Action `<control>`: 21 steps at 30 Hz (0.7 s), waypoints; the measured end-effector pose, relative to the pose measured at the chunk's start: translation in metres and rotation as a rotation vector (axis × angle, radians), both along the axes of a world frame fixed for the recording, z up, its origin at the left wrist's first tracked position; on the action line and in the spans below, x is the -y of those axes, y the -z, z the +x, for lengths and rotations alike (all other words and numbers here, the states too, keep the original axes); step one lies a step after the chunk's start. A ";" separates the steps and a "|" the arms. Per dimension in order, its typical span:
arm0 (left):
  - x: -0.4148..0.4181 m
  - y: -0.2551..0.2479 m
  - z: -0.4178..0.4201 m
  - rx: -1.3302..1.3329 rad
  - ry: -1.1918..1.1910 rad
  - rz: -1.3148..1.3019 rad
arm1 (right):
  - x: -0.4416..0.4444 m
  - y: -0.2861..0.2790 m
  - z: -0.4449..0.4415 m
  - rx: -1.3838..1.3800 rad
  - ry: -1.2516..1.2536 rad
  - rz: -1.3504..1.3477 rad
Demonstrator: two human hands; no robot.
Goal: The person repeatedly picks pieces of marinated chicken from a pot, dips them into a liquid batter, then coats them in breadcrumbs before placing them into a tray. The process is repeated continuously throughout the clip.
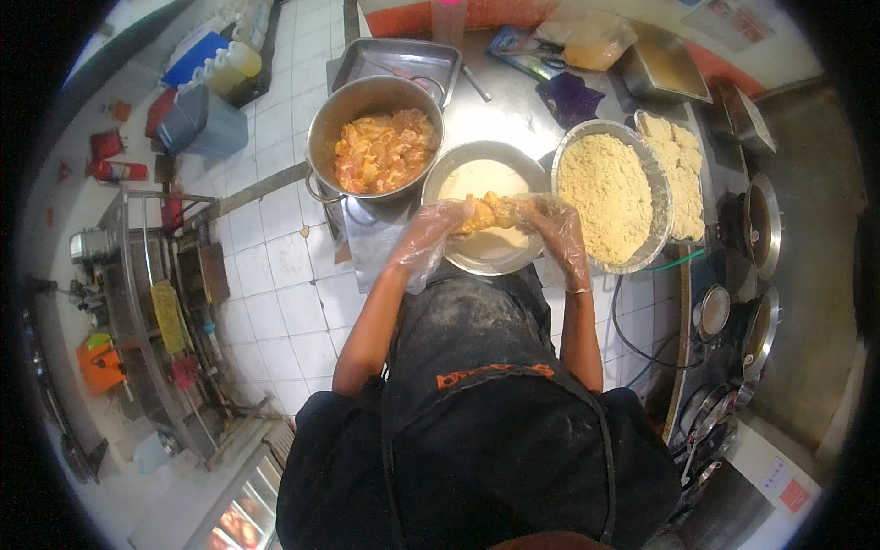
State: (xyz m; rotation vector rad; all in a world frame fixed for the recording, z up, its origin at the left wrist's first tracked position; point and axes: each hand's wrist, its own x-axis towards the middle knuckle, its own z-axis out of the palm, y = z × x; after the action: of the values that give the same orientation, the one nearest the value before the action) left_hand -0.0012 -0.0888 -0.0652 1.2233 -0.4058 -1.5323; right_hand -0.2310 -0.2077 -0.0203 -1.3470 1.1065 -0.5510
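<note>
Between my two hands, a piece of marinated raw meat [489, 212] is held stretched over a metal bowl [440, 159] of pale, creamy batter [485, 180]. My left hand [434, 230], in a clear plastic glove, grips the meat's left end. The same kind of glove covers my right hand [555, 223], which has hold of the right end. To the left of the bowl stands a deep two-handled metal pot [320, 137] with marinated meat pieces [385, 148] inside. A wide metal basin [660, 206] of crumbly yellowish flour coating [603, 196] sits close by my right hand.
Coated pieces [677, 175] lie on a tray beyond the basin. An empty-looking baking tray [399, 58] is behind the pot. A dark purple cloth [569, 100] and a plastic bag [595, 45] rest at the back. Large pans [762, 227] line the right side.
</note>
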 end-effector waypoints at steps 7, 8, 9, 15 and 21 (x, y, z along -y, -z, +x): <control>0.008 -0.001 0.017 0.314 0.203 -0.017 | 0.007 -0.011 0.010 0.016 0.034 0.065; 0.009 -0.004 0.018 0.331 0.214 -0.017 | 0.008 -0.009 0.010 0.016 0.040 0.039; 0.009 -0.005 0.016 0.345 0.223 -0.016 | 0.010 -0.009 0.011 0.022 0.038 0.051; 0.006 0.000 0.001 0.327 0.141 -0.283 | 0.012 -0.032 0.023 0.079 0.026 0.001; 0.009 0.016 0.006 -0.041 0.006 -0.112 | 0.011 -0.045 0.024 0.033 0.019 -0.036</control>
State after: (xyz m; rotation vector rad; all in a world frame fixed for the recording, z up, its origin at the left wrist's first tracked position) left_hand 0.0050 -0.0981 -0.0811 1.1035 -0.4623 -1.5164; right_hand -0.2074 -0.2190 0.0250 -1.3554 1.0882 -0.6074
